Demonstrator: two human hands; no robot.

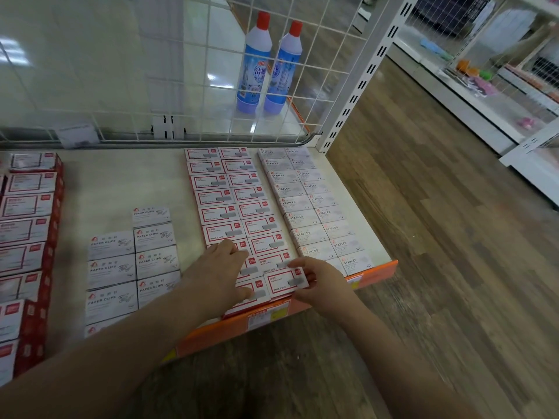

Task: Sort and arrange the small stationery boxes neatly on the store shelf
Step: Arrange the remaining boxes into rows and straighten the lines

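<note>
- seating a red-bordered box at the near end of the right-hand red-bordered column, judged the step in hand.
- right hand noted with thumb and fingers pinching the box's right end; box lying flat, slightly skewed, its near edge close to the orange shelf lip.
- left hand noted palm down, fingers extended and pressing flat on the near boxes of the left-hand red-bordered column; nothing gripped.
- staples boxes ranked in two columns just beside, toward the shelf's right edge; right fingers lying close against their near end.
- paper clips boxes grouped in two shorter columns, well apart to the left; red-sided boxes stacked at the far left.
- next move judged to call for squaring the held box with the row behind, sliding it back until touching, then releasing without disturbing the neighbours.
- little margin found at the near edge: a box nudged forward could ride over the lip and drop to the wooden floor.
- open room recorded on the bare shelf surface between the paper clips and red-bordered columns, and behind the paper clips toward the wire grid.
- two bottles standing behind the grid, out of the working area.
</note>
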